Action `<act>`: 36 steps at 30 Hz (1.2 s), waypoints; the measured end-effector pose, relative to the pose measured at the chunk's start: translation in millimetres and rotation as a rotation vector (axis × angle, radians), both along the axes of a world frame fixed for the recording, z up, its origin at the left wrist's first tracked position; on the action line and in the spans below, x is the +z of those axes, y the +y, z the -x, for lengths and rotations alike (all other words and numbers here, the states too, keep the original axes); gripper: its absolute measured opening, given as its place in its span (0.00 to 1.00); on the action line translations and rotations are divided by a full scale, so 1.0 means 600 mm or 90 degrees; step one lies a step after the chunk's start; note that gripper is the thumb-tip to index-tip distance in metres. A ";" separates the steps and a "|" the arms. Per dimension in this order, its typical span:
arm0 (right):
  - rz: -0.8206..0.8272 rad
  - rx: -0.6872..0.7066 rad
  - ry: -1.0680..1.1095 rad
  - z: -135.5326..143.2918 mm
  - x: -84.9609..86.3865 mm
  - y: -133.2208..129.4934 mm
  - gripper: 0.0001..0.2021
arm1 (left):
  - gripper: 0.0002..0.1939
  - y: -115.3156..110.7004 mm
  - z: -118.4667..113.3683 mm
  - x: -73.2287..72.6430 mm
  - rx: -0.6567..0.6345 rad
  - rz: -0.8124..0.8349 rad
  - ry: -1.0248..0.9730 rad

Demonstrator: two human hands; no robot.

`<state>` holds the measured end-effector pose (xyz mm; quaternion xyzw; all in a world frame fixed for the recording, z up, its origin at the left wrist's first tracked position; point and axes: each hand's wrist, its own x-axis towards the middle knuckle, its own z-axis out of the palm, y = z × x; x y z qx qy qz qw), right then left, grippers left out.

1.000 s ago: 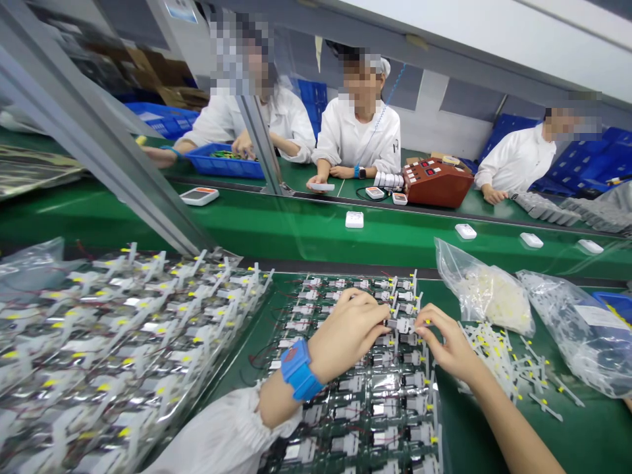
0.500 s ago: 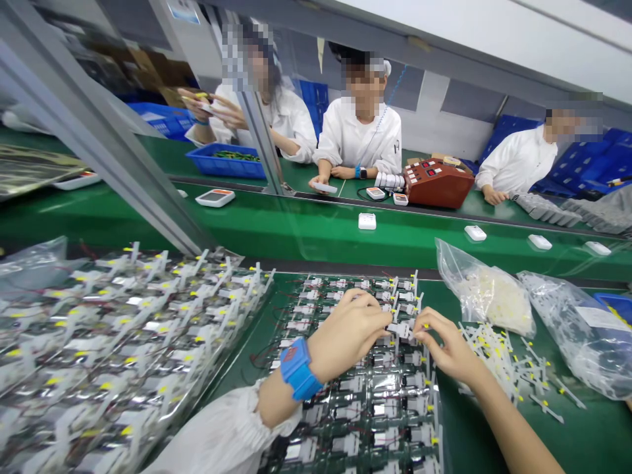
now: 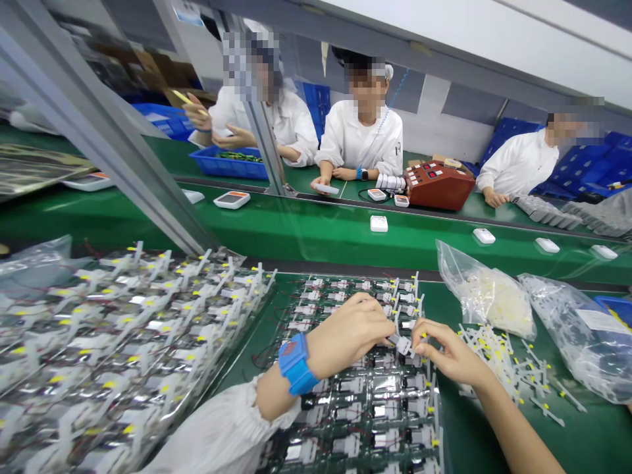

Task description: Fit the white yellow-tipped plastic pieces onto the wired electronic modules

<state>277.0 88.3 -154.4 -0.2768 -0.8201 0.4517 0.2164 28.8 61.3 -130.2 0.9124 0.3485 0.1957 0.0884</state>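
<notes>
My left hand, with a blue wristband at the wrist, is closed in a pinch on a small white plastic part. My right hand is closed at the part's right end, fingertips on a white strip with a yellow tip. Most of that strip is hidden by the fingers. Beneath both hands lies a clear blister tray with rows of similar white parts and thin dark wires. Strips stick up from several parts along its right side.
Left is another clear tray of parts with strips. Loose yellow-tipped strips lie right, by clear plastic bags. Beyond, a green conveyor carries white devices. A slanted metal post stands left; co-workers sit opposite.
The white part has tilted and dropped slightly between my hands; both stay close together over the tray. The devices on the conveyor have shifted right. A co-worker's hands at left have moved apart.
</notes>
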 end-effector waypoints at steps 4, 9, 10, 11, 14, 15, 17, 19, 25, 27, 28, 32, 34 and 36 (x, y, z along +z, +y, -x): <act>-0.003 -0.008 0.002 0.001 -0.003 0.000 0.13 | 0.10 0.000 -0.001 0.000 -0.006 0.022 -0.040; -0.009 -0.032 0.034 0.003 -0.007 0.001 0.13 | 0.05 0.005 -0.001 -0.006 0.023 0.090 -0.120; -0.013 -0.038 0.044 0.003 -0.008 0.002 0.13 | 0.05 0.007 -0.001 -0.008 0.030 0.101 -0.136; -0.017 -0.045 0.054 0.004 -0.009 0.002 0.14 | 0.05 0.008 -0.001 -0.011 0.035 0.110 -0.153; -0.026 -0.061 0.078 0.004 -0.011 0.001 0.15 | 0.05 0.012 -0.002 -0.018 0.040 0.130 -0.199; -0.027 -0.067 0.086 0.005 -0.011 0.000 0.15 | 0.05 0.013 -0.003 -0.020 0.041 0.137 -0.215; -0.024 -0.081 0.101 0.005 -0.010 -0.003 0.14 | 0.05 0.013 -0.006 -0.023 0.045 0.153 -0.248; -0.019 -0.092 0.114 0.005 -0.009 -0.005 0.14 | 0.05 0.013 -0.009 -0.023 0.054 0.171 -0.272; -0.007 -0.099 0.130 0.003 -0.009 -0.007 0.12 | 0.05 0.011 -0.014 -0.019 0.064 0.180 -0.271; -0.009 -0.101 0.127 0.003 -0.009 -0.007 0.12 | 0.05 0.011 -0.014 -0.018 0.063 0.175 -0.267; -0.011 -0.102 0.125 0.003 -0.010 -0.007 0.12 | 0.05 0.010 -0.014 -0.018 0.064 0.173 -0.266; -0.018 -0.101 0.124 0.003 -0.011 -0.007 0.12 | 0.06 0.009 -0.016 -0.020 0.065 0.170 -0.266; -0.019 -0.100 0.124 0.003 -0.011 -0.006 0.12 | 0.06 0.009 -0.017 -0.022 0.068 0.173 -0.269; -0.020 -0.102 0.128 0.003 -0.012 -0.005 0.12 | 0.05 0.009 -0.018 -0.024 0.070 0.175 -0.272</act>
